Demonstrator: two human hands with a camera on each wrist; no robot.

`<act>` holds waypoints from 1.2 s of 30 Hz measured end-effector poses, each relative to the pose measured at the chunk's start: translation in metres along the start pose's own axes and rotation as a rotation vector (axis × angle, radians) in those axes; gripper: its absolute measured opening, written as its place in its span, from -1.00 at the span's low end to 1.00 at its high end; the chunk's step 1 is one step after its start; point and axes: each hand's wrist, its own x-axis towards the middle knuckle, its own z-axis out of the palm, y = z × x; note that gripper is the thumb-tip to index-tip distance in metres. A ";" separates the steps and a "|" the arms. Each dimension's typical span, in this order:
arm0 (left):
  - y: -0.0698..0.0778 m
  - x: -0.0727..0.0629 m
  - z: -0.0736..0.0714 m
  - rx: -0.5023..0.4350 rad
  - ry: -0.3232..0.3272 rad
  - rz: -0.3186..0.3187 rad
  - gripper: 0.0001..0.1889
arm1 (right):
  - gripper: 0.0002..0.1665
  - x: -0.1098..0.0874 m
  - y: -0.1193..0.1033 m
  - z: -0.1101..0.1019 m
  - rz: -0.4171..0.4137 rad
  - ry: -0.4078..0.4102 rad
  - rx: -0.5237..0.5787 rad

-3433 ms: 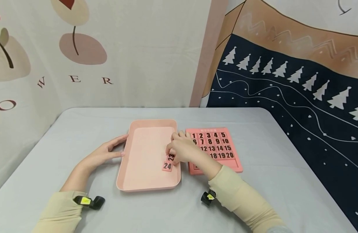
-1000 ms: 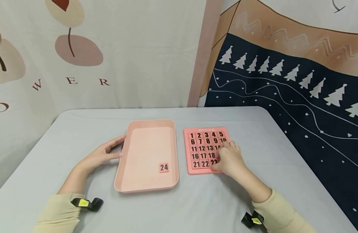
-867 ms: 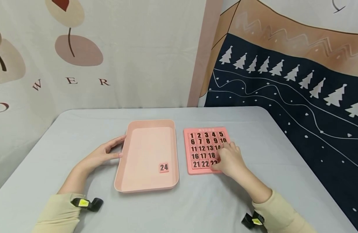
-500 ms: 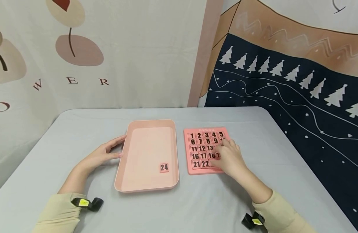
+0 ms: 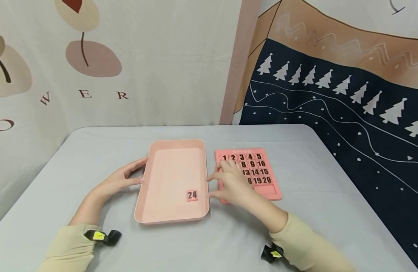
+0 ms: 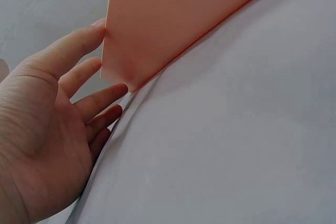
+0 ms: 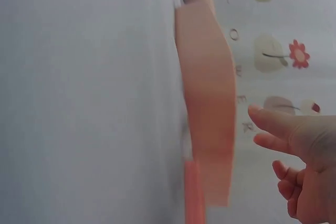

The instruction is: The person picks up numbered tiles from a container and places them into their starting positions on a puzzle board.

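Note:
A pink rectangular tray (image 5: 171, 166) lies on the table, with a single number tile marked 24 (image 5: 192, 195) near its lower right. My left hand (image 5: 118, 180) touches the tray's left rim with thumb and fingers extended; the left wrist view shows the fingertips against the tray wall. To the right lies a pink number puzzle board (image 5: 275, 194) with rows of numbered tiles. My right hand (image 5: 232, 185) hovers over the board's left side, thumb and forefinger apart near the tray's right rim and nothing between them. It hides some tiles on the board's left and lower part.
A pale cloth covers the table (image 5: 161, 245). Behind it hang a cream curtain (image 5: 175, 64) with printed flowers and letters, and a dark blue cloth (image 5: 331, 113) with white trees. Each sleeve carries a small black wrist camera (image 5: 272, 253).
My right hand put tile 23 from the tray into the board's bottom row, let go, and moved left towards the tray. My left hand stays at the tray rim.

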 end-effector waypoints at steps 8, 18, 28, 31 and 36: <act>-0.001 0.000 0.000 -0.009 -0.004 0.008 -0.27 | -0.56 0.023 -0.015 0.021 -0.054 -0.142 -0.002; -0.001 0.001 0.000 -0.018 -0.012 0.019 -0.27 | -0.51 0.037 -0.020 0.034 -0.017 -0.265 -0.090; -0.001 0.001 -0.001 0.000 -0.005 0.030 -0.27 | -0.63 0.041 -0.021 0.039 0.028 -0.302 -0.104; -0.001 0.001 -0.001 0.006 -0.003 0.030 -0.27 | -0.64 0.041 -0.022 0.039 0.027 -0.301 -0.099; -0.001 0.001 0.000 0.008 -0.002 0.024 -0.27 | -0.65 0.040 -0.022 0.038 0.015 -0.268 -0.070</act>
